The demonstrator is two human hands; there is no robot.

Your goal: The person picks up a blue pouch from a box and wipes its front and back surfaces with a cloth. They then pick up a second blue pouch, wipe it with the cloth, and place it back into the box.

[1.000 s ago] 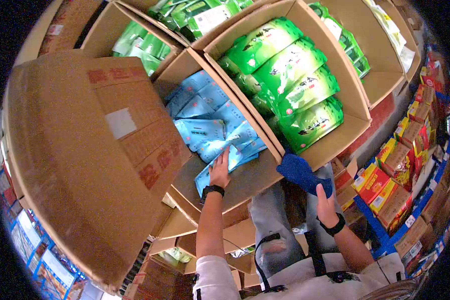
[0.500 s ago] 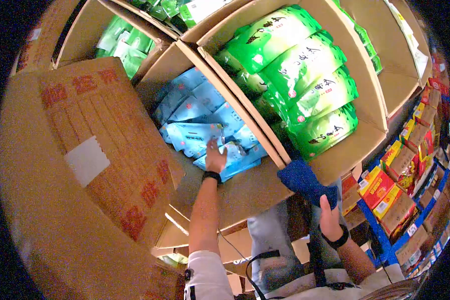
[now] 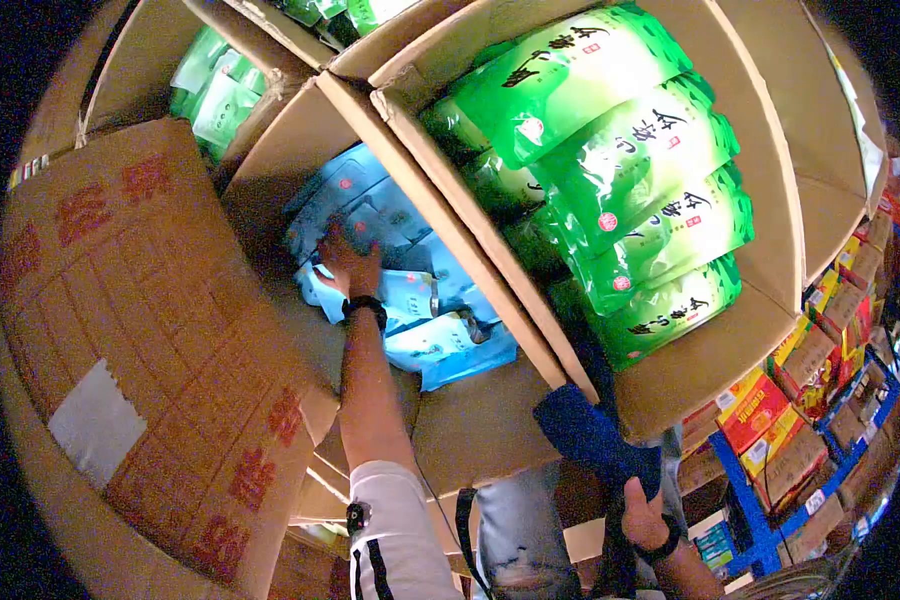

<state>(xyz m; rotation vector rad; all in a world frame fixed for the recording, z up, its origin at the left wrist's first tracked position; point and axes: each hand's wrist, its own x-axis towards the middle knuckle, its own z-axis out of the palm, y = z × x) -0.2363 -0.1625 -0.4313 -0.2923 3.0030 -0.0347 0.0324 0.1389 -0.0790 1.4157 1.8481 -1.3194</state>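
Note:
My left hand [image 3: 350,264] reaches down into a cardboard box [image 3: 470,435] and rests on the blue bags [image 3: 410,225] lying inside. Its fingers look spread over the bags at the box's left side, though shadow dims the tips. Nearer the box's bottom edge a light blue bag [image 3: 435,340] lies on the others. My right hand [image 3: 645,517], below the box's right corner, is closed on a dark blue cloth-like thing [image 3: 595,435], whose far end touches the corner. What it is exactly I cannot make out.
Green bags [image 3: 610,160] overlap in the box on the right. More green bags [image 3: 220,90] fill a box at the upper left. A big carton [image 3: 160,330] with red print stands left. Red and yellow cartons [image 3: 755,415] line blue-edged shelving at the right.
My left hand has moved up and left across the blue bags, off the light blue one in front. My right hand still grips the dark blue thing. The view has shifted slightly.

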